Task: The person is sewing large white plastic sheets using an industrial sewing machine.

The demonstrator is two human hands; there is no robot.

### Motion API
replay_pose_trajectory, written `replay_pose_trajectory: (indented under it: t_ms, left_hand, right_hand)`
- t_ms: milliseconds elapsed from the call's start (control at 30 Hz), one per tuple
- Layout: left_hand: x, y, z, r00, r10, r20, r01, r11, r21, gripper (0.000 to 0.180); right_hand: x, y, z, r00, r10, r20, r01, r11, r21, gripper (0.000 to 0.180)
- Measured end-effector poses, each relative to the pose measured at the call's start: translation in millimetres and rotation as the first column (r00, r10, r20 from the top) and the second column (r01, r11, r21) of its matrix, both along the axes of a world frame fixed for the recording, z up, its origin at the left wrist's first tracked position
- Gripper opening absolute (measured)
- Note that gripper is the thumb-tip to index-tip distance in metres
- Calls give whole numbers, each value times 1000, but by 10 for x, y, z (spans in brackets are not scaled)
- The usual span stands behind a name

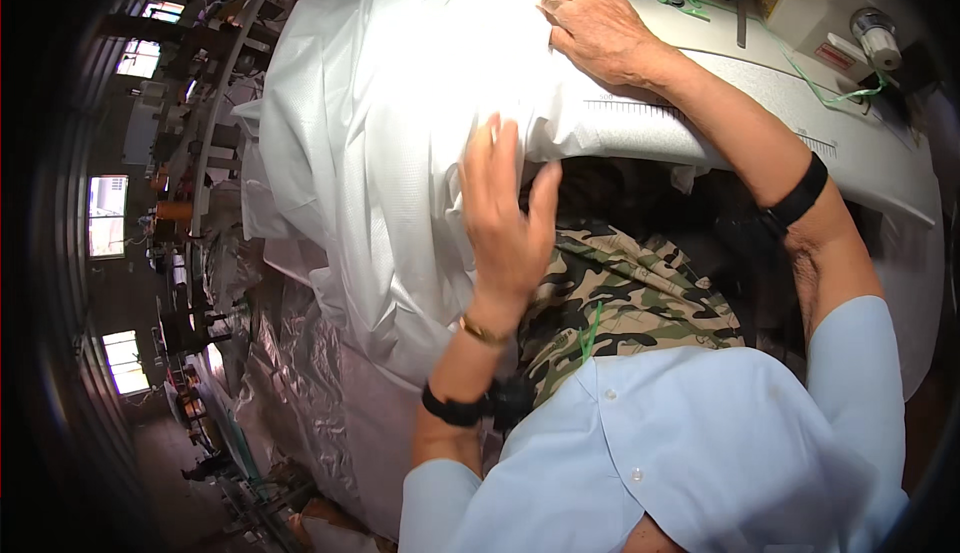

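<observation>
White fabric held flat on the sewing table, feeding stage judged to be in hand.

The right hand (598, 28) is laid palm-down, fingers spread, pressing the white fabric (400, 123) onto the table (860, 143) near the needle area. The left hand (505, 218) is placed at the table's front edge, fingers loosely curled on a fold. The cloth is draped off the left side. Steady, even feeding is judged necessary next.

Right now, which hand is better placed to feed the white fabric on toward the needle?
The right hand: it lies flat on the white fabric near the needle area. The left hand grips the fabric at the table edge.
</observation>
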State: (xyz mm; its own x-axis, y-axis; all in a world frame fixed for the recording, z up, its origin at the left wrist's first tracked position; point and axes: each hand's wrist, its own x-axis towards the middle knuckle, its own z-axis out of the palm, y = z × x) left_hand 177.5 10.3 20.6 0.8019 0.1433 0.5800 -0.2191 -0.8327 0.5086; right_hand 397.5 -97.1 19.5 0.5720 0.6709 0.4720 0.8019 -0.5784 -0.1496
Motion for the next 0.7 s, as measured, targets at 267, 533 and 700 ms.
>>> replay_pose_trajectory:
  t_ms: [267, 533, 700]
  left_hand:
    - [-1121, 388, -1224, 882, 420, -214, -433, 901, -18, 38]
    - [-1573, 421, -1035, 827, -65, -558, -321, 761, -564, 26]
    - [-2099, 125, -35, 946, -27, -323, -304, 272, -913, 40]
  right_hand:
    - [-88, 106, 144, 986, -6, -166, 1, 1000, -28, 47]
    - [201, -284, -565, 992, 118, 45, -124, 975, 184, 38]
    - [297, -381, -511, 987, 146, -62, -129, 966, 223, 40]
